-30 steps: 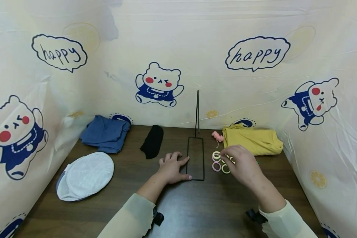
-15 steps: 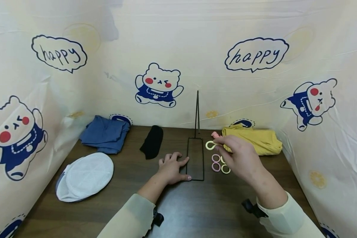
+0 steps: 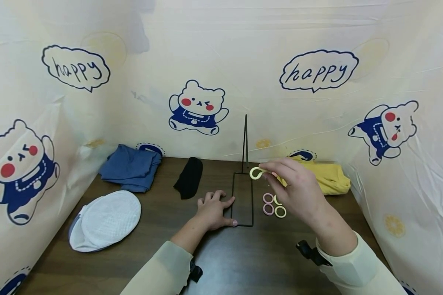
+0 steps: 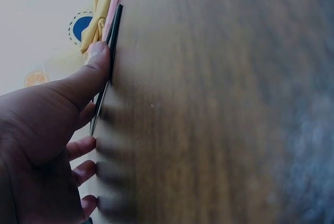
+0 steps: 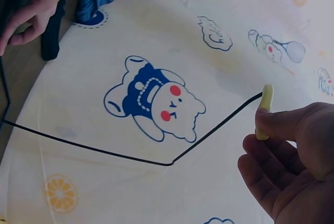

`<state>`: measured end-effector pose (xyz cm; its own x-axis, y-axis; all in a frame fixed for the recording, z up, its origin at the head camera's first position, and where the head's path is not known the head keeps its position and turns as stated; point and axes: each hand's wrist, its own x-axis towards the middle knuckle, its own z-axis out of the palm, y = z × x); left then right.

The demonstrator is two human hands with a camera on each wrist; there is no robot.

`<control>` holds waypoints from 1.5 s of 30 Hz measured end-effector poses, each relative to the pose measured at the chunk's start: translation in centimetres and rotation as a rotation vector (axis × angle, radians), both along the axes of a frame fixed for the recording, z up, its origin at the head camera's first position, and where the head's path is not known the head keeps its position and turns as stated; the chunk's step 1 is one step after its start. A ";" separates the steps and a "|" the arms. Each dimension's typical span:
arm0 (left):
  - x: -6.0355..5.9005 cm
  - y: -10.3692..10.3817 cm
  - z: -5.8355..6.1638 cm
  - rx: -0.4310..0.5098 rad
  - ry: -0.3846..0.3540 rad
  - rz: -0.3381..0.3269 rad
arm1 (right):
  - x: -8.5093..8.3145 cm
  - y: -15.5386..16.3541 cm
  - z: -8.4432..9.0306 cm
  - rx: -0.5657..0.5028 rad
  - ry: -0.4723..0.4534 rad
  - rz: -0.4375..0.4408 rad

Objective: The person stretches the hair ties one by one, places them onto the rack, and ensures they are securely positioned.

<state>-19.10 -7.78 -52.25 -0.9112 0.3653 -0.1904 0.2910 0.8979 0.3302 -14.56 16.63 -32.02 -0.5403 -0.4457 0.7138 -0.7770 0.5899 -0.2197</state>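
A black wire stand (image 3: 252, 200) has its rectangular base flat on the table and a thin upright rising at the back. My left hand (image 3: 215, 209) presses the base's left side with spread fingers, thumb on the front corner. My right hand (image 3: 297, 186) pinches a pale yellow hair tie (image 3: 256, 173) between thumb and fingers, raised off the table. In the right wrist view this hair tie (image 5: 265, 110) is edge-on, right at the tip of the stand's bent wire (image 5: 222, 124). Below lie several loose hair ties, pink (image 3: 268, 209) and yellow (image 3: 280, 212).
A folded yellow cloth (image 3: 328, 176) lies behind my right hand, which partly hides it. Left of the stand are a black sock (image 3: 190, 179), a folded blue cloth (image 3: 132, 167) and a white cap (image 3: 108, 219). A printed curtain (image 3: 221, 53) encloses the wooden table's back and sides.
My right hand has lifted one yellow hair tie from the group and carried it up and left toward the stand's upright. My left hand stays on the base.
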 end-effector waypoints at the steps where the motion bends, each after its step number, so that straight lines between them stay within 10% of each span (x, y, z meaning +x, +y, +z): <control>1: 0.0 0.0 0.0 -0.003 -0.001 0.000 | 0.0 -0.1 0.1 -0.002 0.005 0.002; 20: -0.1 0.3 -0.1 -0.028 -0.006 -0.004 | -2.0 -1.3 0.4 -0.018 0.022 0.023; 45: 0.1 0.0 0.2 0.001 -0.009 -0.005 | -10.5 -2.4 -2.1 -0.194 -0.145 -0.175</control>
<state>-19.00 -7.77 -52.04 -0.9075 0.3702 -0.1985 0.2924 0.8960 0.3342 -25.03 14.20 -34.13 -0.6992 -0.1996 0.6865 -0.6195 0.6484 -0.4425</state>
